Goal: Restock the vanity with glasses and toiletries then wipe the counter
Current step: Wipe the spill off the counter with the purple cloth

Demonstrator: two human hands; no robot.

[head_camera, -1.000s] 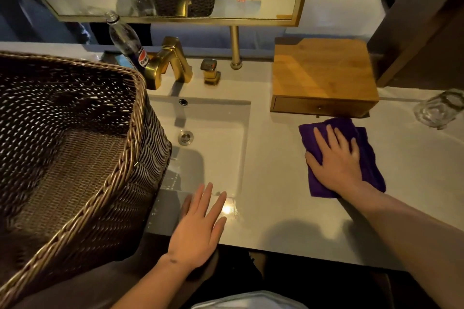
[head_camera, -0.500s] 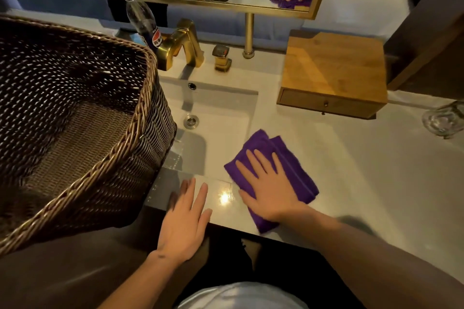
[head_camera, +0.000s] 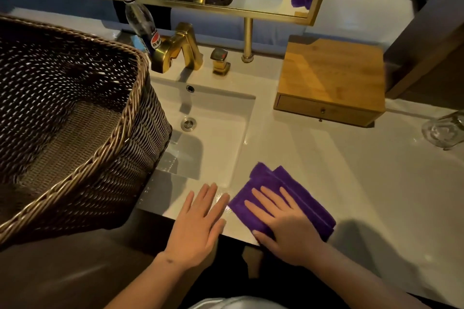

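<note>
Purple cloth (head_camera: 296,190), one folded piece, is lying on the white counter (head_camera: 351,170) at its near edge, just right of the sink's front corner, and I am seeing my right hand (head_camera: 286,223) pressing flat on it with the fingers straight and slightly spread. My left hand (head_camera: 198,218) is resting just beside it, palm down on the counter's front lip, fingers straight and close together, holding nothing; the two hands are lying near each other without touching. One dark woven basket (head_camera: 75,118) is filling the left of my view, its left and near sides running out of frame, and it is overhanging the left part of the one rectangular sink (head_camera: 216,138). One clear glass (head_camera: 444,130) is sitting at the far right, cut off by the frame edge, so I cannot make out its shape fully. Farther back, one wooden drawer box (head_camera: 331,80) is standing on the counter right of the sink. Behind the sink I am counting one gold faucet (head_camera: 180,47) and one gold handle (head_camera: 220,61). One plastic bottle (head_camera: 143,22) is standing behind the basket, its lower part hidden; its round red, white and blue logo is showing, but the writing is too small for me to read. One gold-framed mirror (head_camera: 251,0) is hanging farthest back, its top cut off, reflecting both hands and the cloth.
</note>
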